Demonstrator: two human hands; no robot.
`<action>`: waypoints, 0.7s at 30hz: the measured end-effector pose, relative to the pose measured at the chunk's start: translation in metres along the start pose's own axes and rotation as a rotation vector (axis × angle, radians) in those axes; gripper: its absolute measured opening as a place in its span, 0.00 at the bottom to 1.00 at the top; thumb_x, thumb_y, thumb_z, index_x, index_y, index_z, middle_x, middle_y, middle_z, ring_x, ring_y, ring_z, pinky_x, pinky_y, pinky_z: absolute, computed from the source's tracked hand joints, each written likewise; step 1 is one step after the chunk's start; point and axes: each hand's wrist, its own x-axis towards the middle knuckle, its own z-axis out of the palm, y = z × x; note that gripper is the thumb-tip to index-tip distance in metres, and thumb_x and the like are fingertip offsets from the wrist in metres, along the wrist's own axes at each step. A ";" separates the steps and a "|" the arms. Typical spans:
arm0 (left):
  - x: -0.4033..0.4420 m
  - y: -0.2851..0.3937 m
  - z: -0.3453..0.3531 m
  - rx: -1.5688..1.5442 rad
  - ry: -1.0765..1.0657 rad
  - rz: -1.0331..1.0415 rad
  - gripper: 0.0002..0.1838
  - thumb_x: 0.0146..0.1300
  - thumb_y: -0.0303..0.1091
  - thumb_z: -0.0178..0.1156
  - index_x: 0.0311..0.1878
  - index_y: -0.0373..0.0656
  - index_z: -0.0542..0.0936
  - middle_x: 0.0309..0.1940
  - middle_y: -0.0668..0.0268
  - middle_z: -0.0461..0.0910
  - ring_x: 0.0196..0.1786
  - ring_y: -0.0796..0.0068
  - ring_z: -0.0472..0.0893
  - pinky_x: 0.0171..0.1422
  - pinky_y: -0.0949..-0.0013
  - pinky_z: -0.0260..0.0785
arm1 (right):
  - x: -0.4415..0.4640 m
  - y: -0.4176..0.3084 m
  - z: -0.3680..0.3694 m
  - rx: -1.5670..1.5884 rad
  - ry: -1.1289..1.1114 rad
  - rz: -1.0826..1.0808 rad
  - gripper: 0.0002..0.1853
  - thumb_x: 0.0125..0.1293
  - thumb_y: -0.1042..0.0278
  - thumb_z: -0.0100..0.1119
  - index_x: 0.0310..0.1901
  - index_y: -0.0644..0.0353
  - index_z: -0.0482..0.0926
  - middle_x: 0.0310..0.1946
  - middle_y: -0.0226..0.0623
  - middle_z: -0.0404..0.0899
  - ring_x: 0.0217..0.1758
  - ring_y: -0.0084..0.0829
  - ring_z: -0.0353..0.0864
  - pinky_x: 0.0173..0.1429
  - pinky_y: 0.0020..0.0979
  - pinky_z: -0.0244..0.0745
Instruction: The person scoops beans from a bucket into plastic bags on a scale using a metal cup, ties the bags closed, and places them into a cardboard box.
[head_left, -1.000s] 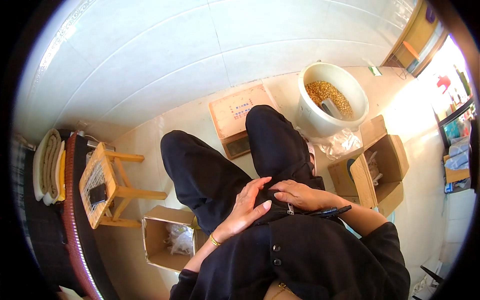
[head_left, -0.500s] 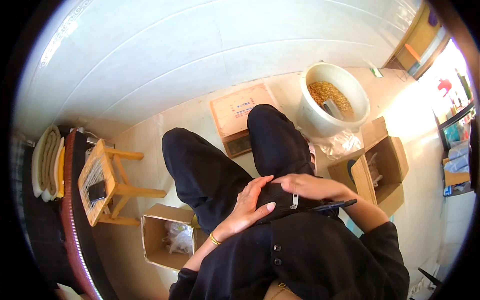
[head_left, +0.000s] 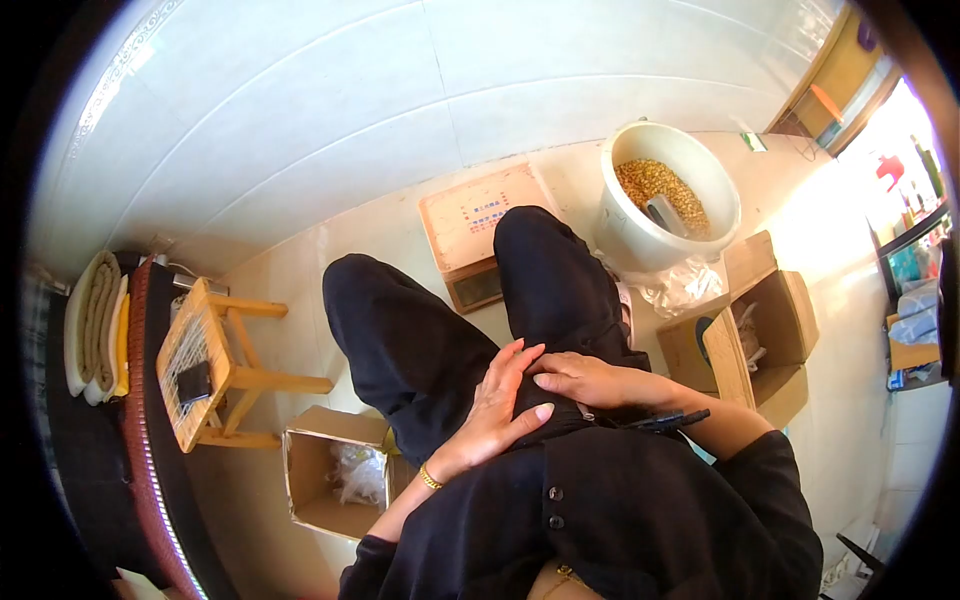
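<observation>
My left hand (head_left: 492,408), with a gold bracelet (head_left: 430,476) at the wrist, lies flat on my dark-clothed lap. Its fingers are stretched out and the thumb is spread, holding nothing. My right hand (head_left: 596,381) rests beside it with the thumb stretched out; its fingertips meet or lie very near the left hand's fingers, and some of its fingers are partly hidden. A small metal zipper pull (head_left: 586,412) shows just below the right hand. Next to the right forearm, a slim black item (head_left: 672,421) lies across my waist; its kind is unclear.
Beyond my knees, a boxy scale-like thing (head_left: 485,218) stands on the floor. A white bucket (head_left: 625,225) holds yellow grains and a scoop (head_left: 664,213). Open cardboard boxes stand right (head_left: 690,350) and left (head_left: 300,470). A wooden stool (head_left: 250,380) carries a black phone-like object (head_left: 194,382).
My right hand has shifted slightly and its thumb now points toward the left fingers. The zipper pull is more covered, and the slim black item has tilted. My left hand has barely moved.
</observation>
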 end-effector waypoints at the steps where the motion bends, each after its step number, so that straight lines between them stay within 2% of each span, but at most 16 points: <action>1: 0.000 0.001 0.000 -0.001 -0.014 -0.007 0.41 0.61 0.56 0.56 0.72 0.50 0.54 0.71 0.51 0.45 0.73 0.50 0.48 0.73 0.50 0.44 | 0.000 0.005 0.004 -0.050 0.086 -0.107 0.26 0.72 0.48 0.40 0.53 0.65 0.72 0.39 0.52 0.79 0.42 0.45 0.79 0.48 0.41 0.71; 2: 0.000 0.001 0.000 -0.001 -0.014 -0.007 0.41 0.61 0.56 0.56 0.72 0.50 0.54 0.71 0.51 0.45 0.73 0.50 0.48 0.73 0.50 0.44 | 0.000 0.008 0.005 -0.100 0.173 -0.213 0.25 0.72 0.48 0.40 0.53 0.65 0.72 0.36 0.51 0.80 0.36 0.44 0.81 0.44 0.41 0.72; 3: 0.000 0.000 0.000 0.001 -0.006 -0.006 0.41 0.61 0.57 0.56 0.72 0.50 0.54 0.71 0.51 0.45 0.73 0.50 0.49 0.73 0.50 0.44 | 0.000 0.006 0.004 -0.099 0.173 -0.212 0.25 0.72 0.48 0.40 0.53 0.65 0.72 0.36 0.51 0.80 0.36 0.44 0.81 0.44 0.41 0.72; 5: 0.000 0.001 0.001 0.003 0.001 -0.005 0.41 0.61 0.57 0.56 0.72 0.50 0.54 0.71 0.51 0.46 0.73 0.50 0.49 0.72 0.50 0.44 | 0.000 -0.003 -0.002 0.018 0.031 -0.056 0.25 0.72 0.49 0.41 0.53 0.66 0.72 0.36 0.51 0.80 0.36 0.44 0.81 0.44 0.40 0.72; 6: 0.000 0.001 0.000 -0.005 0.000 -0.011 0.41 0.61 0.57 0.56 0.72 0.50 0.54 0.71 0.51 0.46 0.73 0.50 0.49 0.72 0.50 0.44 | 0.000 -0.004 -0.003 0.019 0.031 -0.056 0.25 0.72 0.49 0.41 0.53 0.66 0.72 0.36 0.51 0.80 0.36 0.44 0.81 0.44 0.40 0.72; 8: 0.000 0.001 0.000 -0.013 -0.002 -0.018 0.41 0.61 0.57 0.56 0.72 0.50 0.54 0.71 0.51 0.46 0.74 0.50 0.49 0.72 0.49 0.44 | 0.000 -0.006 -0.003 0.007 0.017 -0.032 0.25 0.72 0.49 0.41 0.53 0.66 0.72 0.40 0.53 0.79 0.44 0.47 0.79 0.49 0.41 0.71; 11: 0.000 -0.001 0.001 -0.006 -0.001 -0.007 0.41 0.61 0.57 0.56 0.72 0.50 0.54 0.71 0.51 0.46 0.73 0.50 0.49 0.72 0.49 0.44 | 0.000 -0.001 -0.001 -0.019 0.067 -0.103 0.25 0.72 0.49 0.41 0.52 0.66 0.73 0.42 0.54 0.78 0.48 0.49 0.78 0.52 0.42 0.70; 15: 0.000 0.000 0.000 -0.013 0.001 -0.003 0.41 0.61 0.57 0.56 0.72 0.50 0.54 0.71 0.51 0.46 0.73 0.50 0.50 0.72 0.50 0.44 | -0.001 -0.005 -0.001 -0.037 0.099 -0.131 0.25 0.72 0.49 0.42 0.52 0.66 0.73 0.42 0.54 0.79 0.47 0.49 0.78 0.51 0.42 0.71; 17: 0.001 0.000 0.000 -0.013 0.002 -0.002 0.41 0.61 0.57 0.56 0.72 0.50 0.54 0.71 0.51 0.47 0.73 0.50 0.50 0.72 0.50 0.45 | -0.002 -0.011 -0.005 0.014 0.036 -0.040 0.25 0.71 0.49 0.42 0.52 0.66 0.73 0.44 0.54 0.78 0.49 0.50 0.77 0.52 0.42 0.70; 21: 0.000 -0.001 0.000 -0.015 0.003 0.004 0.41 0.61 0.57 0.56 0.72 0.50 0.54 0.71 0.51 0.47 0.73 0.51 0.51 0.72 0.50 0.45 | -0.002 -0.009 -0.003 -0.022 0.060 -0.063 0.25 0.72 0.49 0.42 0.52 0.67 0.72 0.44 0.54 0.78 0.48 0.51 0.77 0.52 0.43 0.70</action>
